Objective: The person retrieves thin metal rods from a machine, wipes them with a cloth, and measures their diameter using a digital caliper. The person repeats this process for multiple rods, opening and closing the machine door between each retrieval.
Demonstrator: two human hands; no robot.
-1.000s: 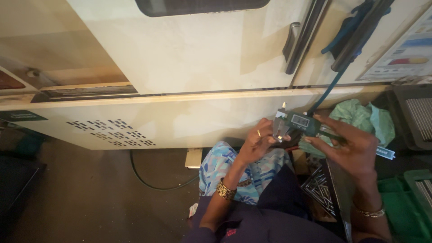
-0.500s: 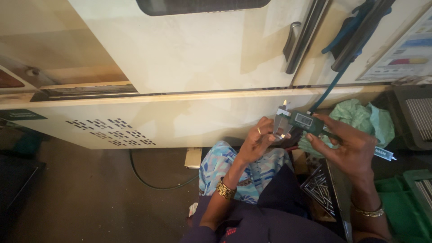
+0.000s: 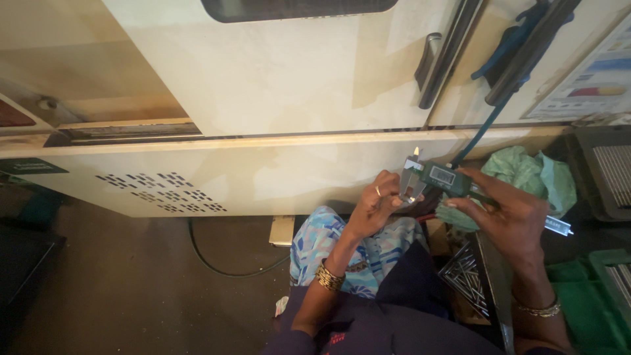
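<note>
The person is measuring a small metal part [image 3: 411,195] with a digital caliper [image 3: 442,178]: the left hand [image 3: 376,207] is pinching the part between its fingers and holding it in the caliper's steel beaks, while the right hand [image 3: 509,217] is gripping the caliper body, thumb on the slider. As I judge it, the next move calls for closing the slider gently and keeping the part square. Just below the right fingers, a dark tray [image 3: 468,276] is holding many thin metal rods; a crumpled green cloth [image 3: 536,174] is lying just beyond them.
</note>
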